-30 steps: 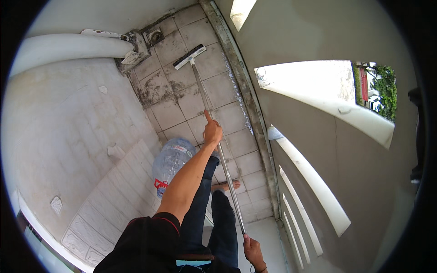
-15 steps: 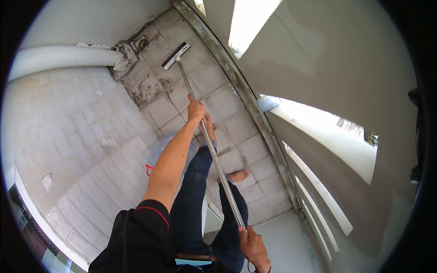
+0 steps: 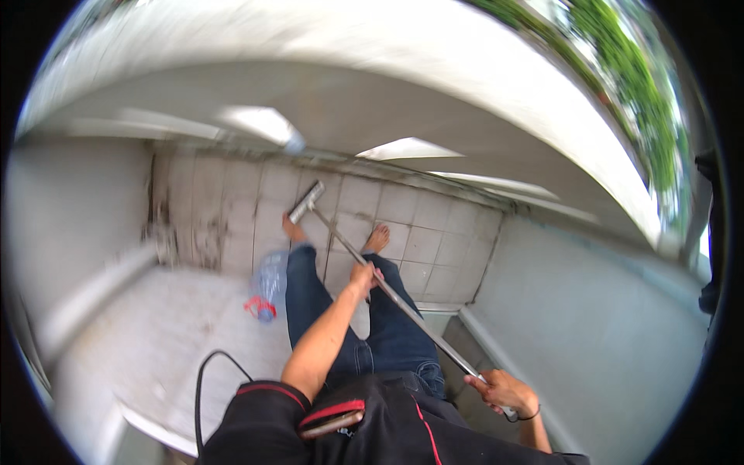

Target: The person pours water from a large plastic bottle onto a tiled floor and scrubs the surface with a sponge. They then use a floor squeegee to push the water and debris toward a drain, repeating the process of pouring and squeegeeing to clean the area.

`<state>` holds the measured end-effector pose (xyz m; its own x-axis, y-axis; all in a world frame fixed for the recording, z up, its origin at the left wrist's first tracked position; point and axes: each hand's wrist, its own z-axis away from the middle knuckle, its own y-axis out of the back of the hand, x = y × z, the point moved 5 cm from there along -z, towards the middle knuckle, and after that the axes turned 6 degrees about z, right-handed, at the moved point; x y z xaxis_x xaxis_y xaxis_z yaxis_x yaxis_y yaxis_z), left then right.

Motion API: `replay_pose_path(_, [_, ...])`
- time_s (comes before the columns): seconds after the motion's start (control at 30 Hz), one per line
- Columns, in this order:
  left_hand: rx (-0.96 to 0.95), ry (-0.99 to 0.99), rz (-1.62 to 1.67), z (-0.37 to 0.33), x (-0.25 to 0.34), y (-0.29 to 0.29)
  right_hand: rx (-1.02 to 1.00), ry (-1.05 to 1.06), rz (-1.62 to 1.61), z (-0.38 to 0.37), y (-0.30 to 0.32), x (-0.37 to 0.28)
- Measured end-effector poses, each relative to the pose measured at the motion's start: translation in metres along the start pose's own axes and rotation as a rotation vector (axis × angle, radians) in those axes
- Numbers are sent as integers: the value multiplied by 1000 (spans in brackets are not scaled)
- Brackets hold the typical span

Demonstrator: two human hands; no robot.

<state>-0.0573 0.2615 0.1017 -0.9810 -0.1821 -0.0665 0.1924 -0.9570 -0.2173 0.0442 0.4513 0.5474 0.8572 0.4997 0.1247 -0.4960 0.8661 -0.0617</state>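
Apparently the step in hand, over the tiled floor (image 3: 421, 244), is steering the long-handled brush (image 3: 422, 322), which slants across the person's front. Moving it further would call for both arms working together, clear of the transparent bottle (image 3: 271, 277) to the left. The left hand (image 3: 364, 279) has its grip closed around the mid-shaft; the right hand (image 3: 502, 390) wraps the near end. Whether the brush head (image 3: 306, 202), beside the left foot (image 3: 292, 228), touches the tiles, I cannot tell.
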Motion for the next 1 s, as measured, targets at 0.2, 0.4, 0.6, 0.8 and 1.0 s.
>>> replay_pose_path(0.2, [-537, 602, -707, 104, -96, -70, -79, -68, -491, 21, -79, 34])
replay_pose_path(0.4, [-508, 724, -1128, 172, -150, -84, -43, -29, -1636, -5, -180, 27])
replay_pose_path(0.6, [-322, 266, -1445, 134, -136, -101, 746, 66, -1504, -126, -185, -46])
replay_pose_path(0.8, [-453, 43, -1848, 21, -114, -169, 819, 165, -2143, -362, -55, 34])
replay_pose_path(1.0, [-577, -22, -1951, -67, -102, -234, 740, 61, -2418, -532, 119, 70])
